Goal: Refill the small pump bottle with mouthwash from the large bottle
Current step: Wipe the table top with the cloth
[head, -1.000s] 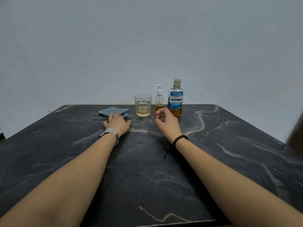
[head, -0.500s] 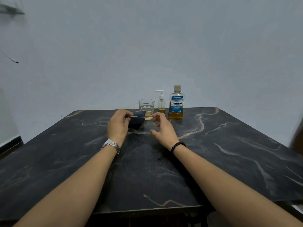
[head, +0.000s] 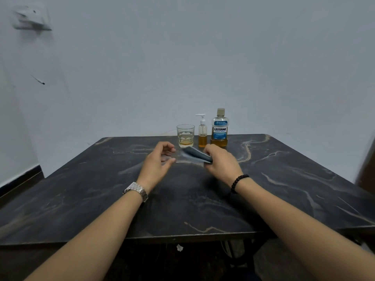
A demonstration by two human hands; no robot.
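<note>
Across the dark marble-patterned table (head: pixel 284 189) both forearms stretch forward from the near edge, hands raised a little above the top in its middle. At the far edge, against the pale wall, three things stand in a row: the large mouthwash bottle (head: pixel 219 128) on the right, capped and upright, amber liquid low in it; just left of it the small pump bottle (head: pixel 202 133), pump on, amber at its bottom; then a drinking glass (head: pixel 185 136) with a little amber liquid. All three are apart from the hands. The right hand (head: pixel 221 162), a beaded bracelet on its wrist, has its fingers curled round a blue-grey cloth (head: pixel 197 154), blurred, which sticks out leftward. The left hand (head: pixel 157 162), a metal watch on its wrist, hovers loosely curled, fingers slack, holding nothing, just short of the cloth's free end.
</note>
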